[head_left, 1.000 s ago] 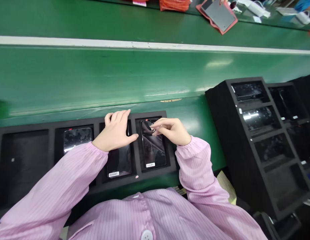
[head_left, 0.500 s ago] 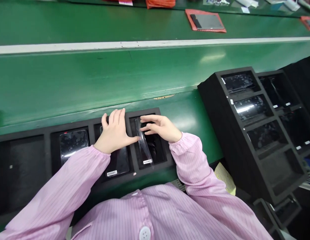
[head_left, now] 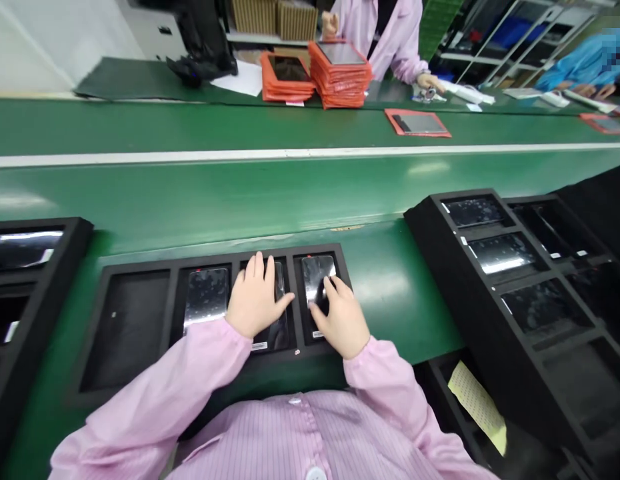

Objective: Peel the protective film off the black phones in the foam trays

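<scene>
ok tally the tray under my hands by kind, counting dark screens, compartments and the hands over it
Dark screens: 3, partly covered ones included
Compartments: 4
Left hand and right hand: 2
Total: 9

The torso wears a lilac-pink, thinly striped cloth smock (head_left: pixel 260 427) with a puckered vertical front seam (head_left: pixel 313 427) and a round white button (head_left: pixel 317 474). The loose, long left sleeve (head_left: pixel 165 387) and right sleeve (head_left: pixel 395 397) gather into ruffled cuffs (head_left: pixel 357 359) above the bare left hand (head_left: pixel 255 303) and right hand (head_left: pixel 345 320).
</scene>
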The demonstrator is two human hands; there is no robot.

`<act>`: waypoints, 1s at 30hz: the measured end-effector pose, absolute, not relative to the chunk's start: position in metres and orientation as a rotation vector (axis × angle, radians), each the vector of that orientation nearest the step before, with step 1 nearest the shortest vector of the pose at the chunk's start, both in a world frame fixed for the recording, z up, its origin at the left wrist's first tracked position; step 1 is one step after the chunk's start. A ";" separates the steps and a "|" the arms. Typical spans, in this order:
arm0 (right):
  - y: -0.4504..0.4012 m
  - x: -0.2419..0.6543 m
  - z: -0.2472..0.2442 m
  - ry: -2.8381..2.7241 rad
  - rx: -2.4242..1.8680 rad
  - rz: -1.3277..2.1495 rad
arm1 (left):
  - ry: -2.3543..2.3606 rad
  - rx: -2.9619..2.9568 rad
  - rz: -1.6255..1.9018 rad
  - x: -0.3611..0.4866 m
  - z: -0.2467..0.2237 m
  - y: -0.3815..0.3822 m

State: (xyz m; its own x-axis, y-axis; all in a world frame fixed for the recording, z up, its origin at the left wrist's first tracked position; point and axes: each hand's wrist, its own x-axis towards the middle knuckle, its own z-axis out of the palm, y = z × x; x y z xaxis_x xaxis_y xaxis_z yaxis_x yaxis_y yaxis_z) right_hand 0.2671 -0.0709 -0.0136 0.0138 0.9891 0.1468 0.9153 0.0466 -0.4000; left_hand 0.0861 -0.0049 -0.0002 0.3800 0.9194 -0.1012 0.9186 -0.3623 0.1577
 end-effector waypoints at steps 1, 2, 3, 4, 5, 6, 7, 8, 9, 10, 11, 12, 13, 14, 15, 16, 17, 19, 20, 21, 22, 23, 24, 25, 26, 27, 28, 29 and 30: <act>-0.077 0.259 -0.020 -1.992 -1.946 0.198 | 1.698 2.425 -0.029 0.085 0.002 -0.013; -0.080 0.253 -0.025 -2.018 -1.968 0.144 | 1.726 2.406 -0.050 0.085 0.003 -0.021; -0.081 0.248 -0.030 -2.034 -1.983 0.102 | 1.727 2.402 -0.059 0.084 0.003 -0.026; -0.081 0.245 -0.033 -2.039 -1.994 0.068 | 1.714 2.412 -0.058 0.084 0.002 -0.030; -0.079 0.243 -0.035 -2.034 -2.001 0.035 | 1.701 2.428 -0.048 0.083 0.001 -0.032; -0.077 0.242 -0.037 -2.028 -2.000 0.001 | 1.695 2.443 -0.039 0.082 0.000 -0.033; -0.074 0.243 -0.037 -2.019 -1.993 -0.035 | 1.703 2.450 -0.035 0.082 -0.001 -0.033; -0.072 0.244 -0.035 -2.006 -1.979 -0.070 | 1.726 2.445 -0.041 0.083 -0.002 -0.033; -0.069 0.247 -0.033 -1.983 -1.963 -0.094 | 1.759 2.429 -0.055 0.085 -0.002 -0.032; -0.068 0.251 -0.029 -1.950 -1.952 -0.103 | 1.788 2.408 -0.073 0.088 -0.002 -0.032; -0.066 0.256 -0.024 -1.901 -1.949 -0.093 | 1.804 2.388 -0.091 0.091 -0.001 -0.031; -0.065 0.262 -0.019 -1.835 -1.949 -0.059 | 1.811 2.368 -0.110 0.095 0.001 -0.031; -0.065 0.269 -0.014 -1.762 -1.941 0.012 | 1.813 2.349 -0.126 0.098 0.003 -0.031; -0.065 0.276 -0.010 -1.689 -1.909 0.127 | 1.813 2.330 -0.136 0.101 0.007 -0.032; -0.066 0.282 -0.007 -1.615 -1.847 0.287 | 1.813 2.310 -0.135 0.102 0.011 -0.033; -0.066 0.286 -0.006 -1.536 -1.759 0.474 | 1.815 2.287 -0.124 0.101 0.017 -0.034; -0.068 0.288 -0.007 -1.449 -1.662 0.661 | 1.818 2.261 -0.104 0.097 0.023 -0.035; -0.071 0.288 -0.016 -1.276 -1.520 0.913 | 1.825 2.200 -0.055 0.082 0.034 -0.036; -0.072 0.286 -0.022 -1.210 -1.495 0.945 | 1.831 2.157 -0.028 0.071 0.038 -0.035; -0.074 0.284 -0.029 -1.168 -1.492 0.918 | 1.833 2.103 0.008 0.059 0.039 -0.033; -0.076 0.283 -0.035 -1.150 -1.497 0.854 | 1.825 2.034 0.072 0.048 0.038 -0.031; -0.078 0.281 -0.041 -1.151 -1.502 0.775 | 1.792 1.943 0.171 0.038 0.035 -0.029; -0.080 0.281 -0.045 -1.165 -1.506 0.694 | 1.741 1.828 0.294 0.030 0.028 -0.027; -0.081 0.281 -0.047 -1.193 -1.517 0.616 | 1.676 1.703 0.404 0.026 0.020 -0.026; -0.082 0.281 -0.048 -1.234 -1.538 0.545 | 1.611 1.602 0.484 0.024 0.011 -0.027; -0.082 0.282 -0.048 -1.284 -1.567 0.473 | 1.561 1.544 0.536 0.025 0.002 -0.029; -0.082 0.283 -0.047 -1.337 -1.599 0.400 | 1.531 1.535 0.568 0.029 -0.006 -0.032; -0.081 0.284 -0.045 -1.384 -1.630 0.331 | 1.513 1.570 0.586 0.032 -0.012 -0.037; -0.080 0.285 -0.043 -1.421 -1.661 0.272 | 1.508 1.645 0.602 0.036 -0.016 -0.042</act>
